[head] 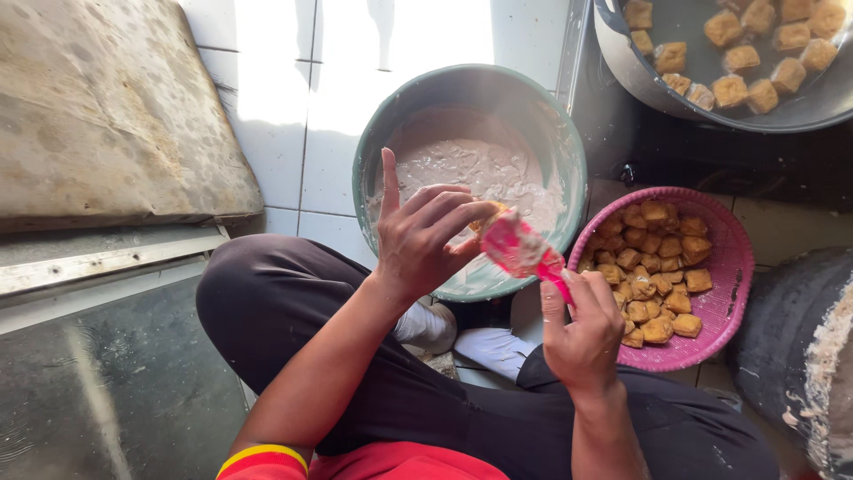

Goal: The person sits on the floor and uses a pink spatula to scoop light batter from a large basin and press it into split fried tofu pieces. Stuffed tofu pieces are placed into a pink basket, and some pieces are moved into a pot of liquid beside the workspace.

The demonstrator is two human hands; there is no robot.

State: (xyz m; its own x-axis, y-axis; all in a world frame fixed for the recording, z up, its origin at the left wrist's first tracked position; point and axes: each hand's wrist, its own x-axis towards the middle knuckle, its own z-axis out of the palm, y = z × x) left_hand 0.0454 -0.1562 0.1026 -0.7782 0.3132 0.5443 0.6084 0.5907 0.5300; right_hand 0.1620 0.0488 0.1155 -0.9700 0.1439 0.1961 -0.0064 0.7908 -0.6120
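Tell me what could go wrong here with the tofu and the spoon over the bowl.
1. The left hand holds the tofu piece only by its fingertips, so it may slip into the batter bowl.
2. The pink spoon in the right hand is loaded, so paste may drip onto the white socks below.
3. The pink basket sits close by the right elbow's path and might be knocked.

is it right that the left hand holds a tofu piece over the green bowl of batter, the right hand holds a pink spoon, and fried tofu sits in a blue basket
One thing is wrong: the basket holding the fried tofu is pink, not blue, as the head view shows. The rest stands: left hand with tofu piece over green bowl, right hand holding pink spoon.
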